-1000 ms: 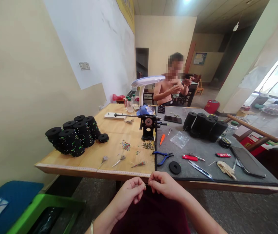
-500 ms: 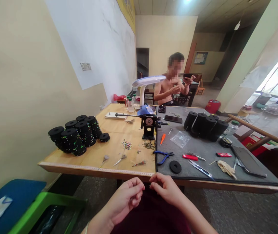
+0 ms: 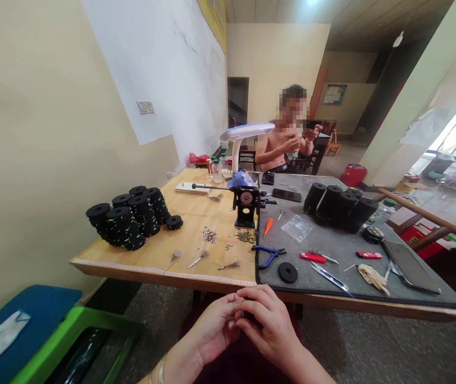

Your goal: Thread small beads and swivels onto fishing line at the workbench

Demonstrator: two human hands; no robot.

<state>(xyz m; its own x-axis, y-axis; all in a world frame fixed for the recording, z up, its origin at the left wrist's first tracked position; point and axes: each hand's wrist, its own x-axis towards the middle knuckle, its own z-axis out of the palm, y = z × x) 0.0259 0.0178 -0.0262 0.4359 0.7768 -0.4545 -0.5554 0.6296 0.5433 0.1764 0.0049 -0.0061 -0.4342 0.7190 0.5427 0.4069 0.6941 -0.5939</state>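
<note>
Two bare hands, left (image 3: 215, 326) and right (image 3: 266, 319), just off the near edge of the table (image 3: 191, 207). Change: fingertips slightly apart half a second ago, now met, right fingers lapped over left; judged as close two-handed fingertip work. Grip: fingers curled, hands touching each other; anything pinched between them is hidden, so cannot be told. Nearest items, untouched: one black disc (image 3: 288, 278), flat near that edge; one pair of pliers (image 3: 276, 253), farther in; one measuring strip (image 3: 212, 278), along the edge's left half.
</note>
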